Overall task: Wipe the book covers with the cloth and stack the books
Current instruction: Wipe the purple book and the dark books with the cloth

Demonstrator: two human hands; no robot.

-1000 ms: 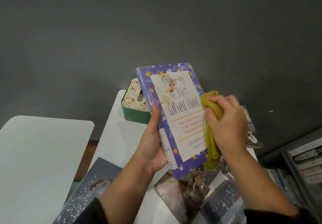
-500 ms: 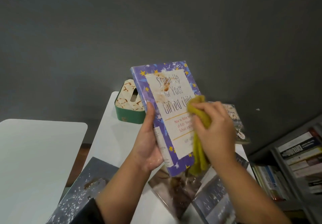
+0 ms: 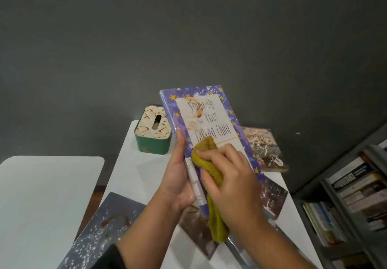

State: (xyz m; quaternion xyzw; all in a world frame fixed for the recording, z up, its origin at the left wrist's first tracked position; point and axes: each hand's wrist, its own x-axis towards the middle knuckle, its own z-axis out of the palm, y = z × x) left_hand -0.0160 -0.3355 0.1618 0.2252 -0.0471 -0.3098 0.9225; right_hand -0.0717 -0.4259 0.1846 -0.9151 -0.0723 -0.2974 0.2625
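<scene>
A purple book with yellow stars and a white title panel stands tilted above the white table. Brown and white smears mark the upper part of its cover. My left hand grips its spine edge, thumb along the front. My right hand presses a mustard-yellow cloth against the middle of the cover; the cloth's tail hangs down below the book. A dark speckled book lies at the lower left. A floral-cover book lies at the table's far right. Other dirty books lie under my arms.
A green tissue box with a cream patterned lid stands at the table's far end by the dark grey wall. A second white table is on the left, with a gap between. A shelf of books stands at the right.
My right hand with the cloth has slid left from the book's right edge onto the middle of the cover. The book stays held in my left hand.
</scene>
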